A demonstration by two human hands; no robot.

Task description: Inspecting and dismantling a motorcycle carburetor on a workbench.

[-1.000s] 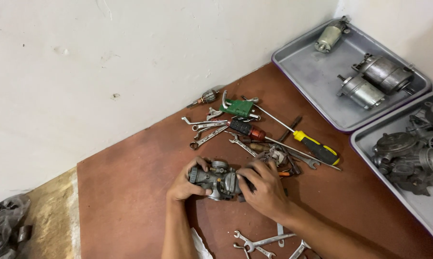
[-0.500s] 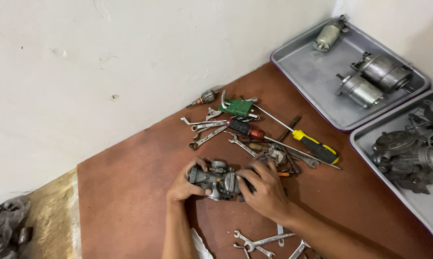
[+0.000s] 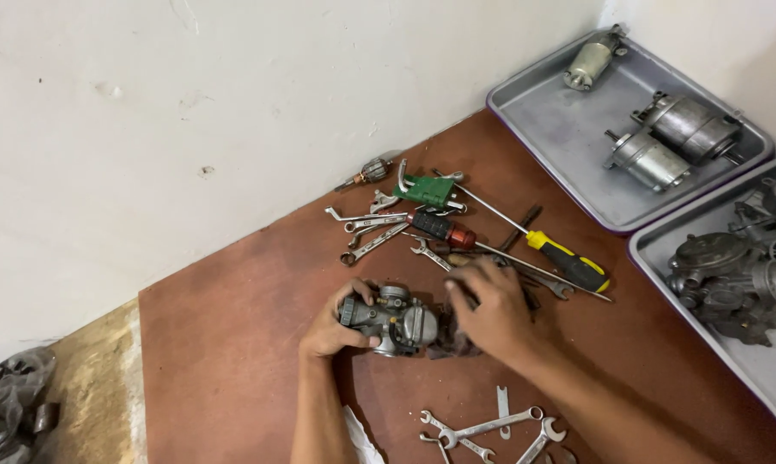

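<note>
My left hand [image 3: 332, 326] grips the left end of a grey metal carburetor [image 3: 392, 320] that rests on the red-brown board [image 3: 233, 344]. My right hand [image 3: 491, 309] lies over the carburetor's right side and a dark part beside it, fingers curled over them. Just beyond my hands lies a scatter of tools: several wrenches [image 3: 366, 225], a green tool [image 3: 429, 190], a red-and-black handled screwdriver [image 3: 444, 229] and a yellow-and-black handled screwdriver [image 3: 568, 262].
A grey tray [image 3: 568, 137] at the back right holds three cylindrical motors [image 3: 663, 142]. A second tray [image 3: 749, 361] at the right edge carries grey engine parts [image 3: 732, 275]. More wrenches [image 3: 482, 430] lie near my forearms. White wall behind; dark scrap [image 3: 10, 399] at far left.
My right hand has slid a little to the right, uncovering more of the carburetor. The left hand stays put on it.
</note>
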